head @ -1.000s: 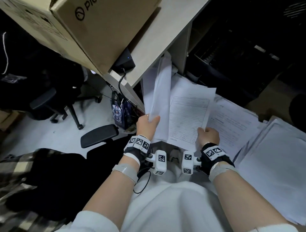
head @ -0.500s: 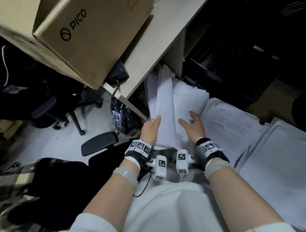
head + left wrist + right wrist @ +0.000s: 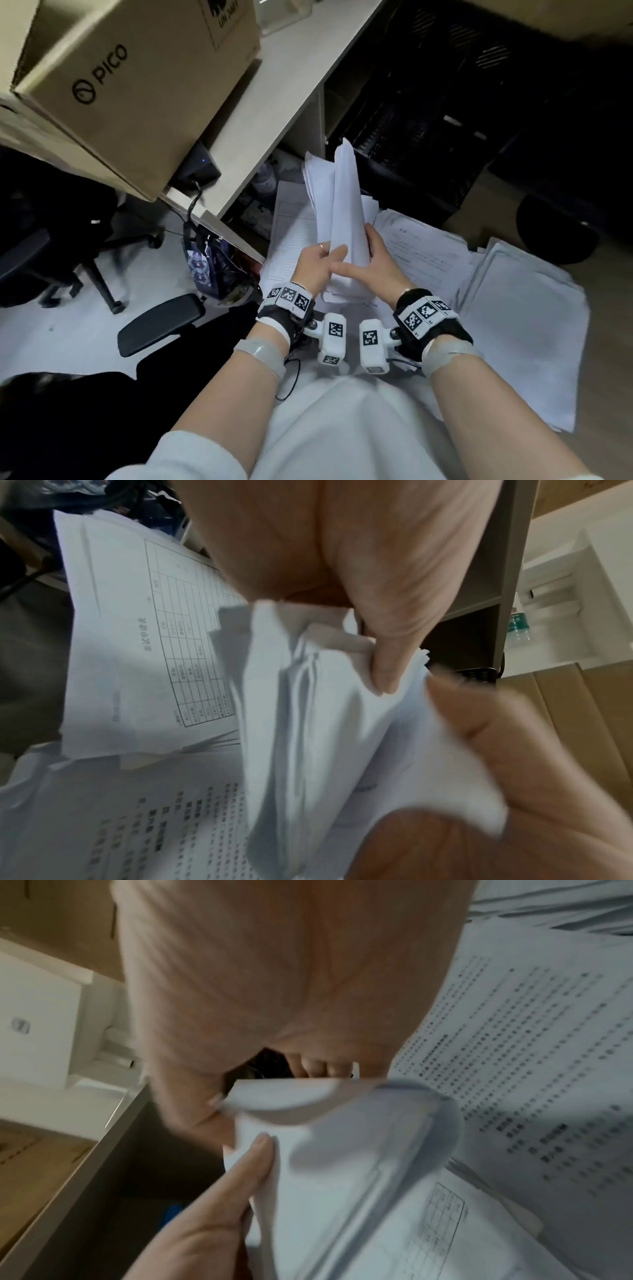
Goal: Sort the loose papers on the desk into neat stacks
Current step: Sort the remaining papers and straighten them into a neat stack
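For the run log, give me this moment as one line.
left hand: grips white paper bundle | right hand: grips same bundle | bundle: upright above spread printed sheets | step: gathering, not yet stacked

Both hands' fingers [image 3: 337, 253] curled, pinching

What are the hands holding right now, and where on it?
Both hands, left hand and right hand, grip one bundle of papers near its lower end, sheets standing upright.

Printed text on the sheets [image 3: 534, 1047] at three o'clock too blurred to read, held bundle's [image 3: 346, 219] lower edge hidden behind both hands, cardboard box [image 3: 137, 85] at eleven o'clock cut off by the frame.
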`<action>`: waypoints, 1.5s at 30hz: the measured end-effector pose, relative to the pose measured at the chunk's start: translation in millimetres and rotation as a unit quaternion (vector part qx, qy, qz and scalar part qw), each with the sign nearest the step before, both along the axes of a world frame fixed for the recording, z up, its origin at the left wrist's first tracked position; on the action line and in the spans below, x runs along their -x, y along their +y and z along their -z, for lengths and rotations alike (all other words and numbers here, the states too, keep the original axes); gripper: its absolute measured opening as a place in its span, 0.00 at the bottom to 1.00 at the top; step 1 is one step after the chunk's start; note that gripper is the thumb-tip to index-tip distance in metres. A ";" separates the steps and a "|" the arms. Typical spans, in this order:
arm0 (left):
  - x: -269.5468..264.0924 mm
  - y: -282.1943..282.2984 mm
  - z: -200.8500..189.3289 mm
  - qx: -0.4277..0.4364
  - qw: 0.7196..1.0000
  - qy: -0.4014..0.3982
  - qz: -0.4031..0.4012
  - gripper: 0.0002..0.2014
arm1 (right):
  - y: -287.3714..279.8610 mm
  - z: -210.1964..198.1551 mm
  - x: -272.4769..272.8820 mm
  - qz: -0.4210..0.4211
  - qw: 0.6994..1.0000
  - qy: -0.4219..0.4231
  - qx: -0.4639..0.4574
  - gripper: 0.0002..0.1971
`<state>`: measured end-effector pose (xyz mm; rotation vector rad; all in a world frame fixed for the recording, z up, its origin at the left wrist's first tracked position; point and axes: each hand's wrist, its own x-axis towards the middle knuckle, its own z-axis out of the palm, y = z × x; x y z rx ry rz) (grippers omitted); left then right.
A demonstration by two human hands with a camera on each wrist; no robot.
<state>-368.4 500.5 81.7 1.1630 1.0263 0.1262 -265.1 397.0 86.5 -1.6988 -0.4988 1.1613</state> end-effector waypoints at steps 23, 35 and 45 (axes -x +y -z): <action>25.1 2.2 6.7 -0.170 0.971 0.161 -0.051 0.15 | -67.4 39.0 -15.1 0.276 0.929 -0.094 0.228 0.07; 71.6 36.3 9.3 -0.198 0.960 0.172 -0.100 0.12 | 3.1 85.1 21.3 0.151 0.952 -0.078 0.254 0.12; 68.4 34.2 26.2 -0.121 0.980 0.145 -0.058 0.21 | 31.5 81.7 27.6 0.149 0.965 -0.072 0.203 0.37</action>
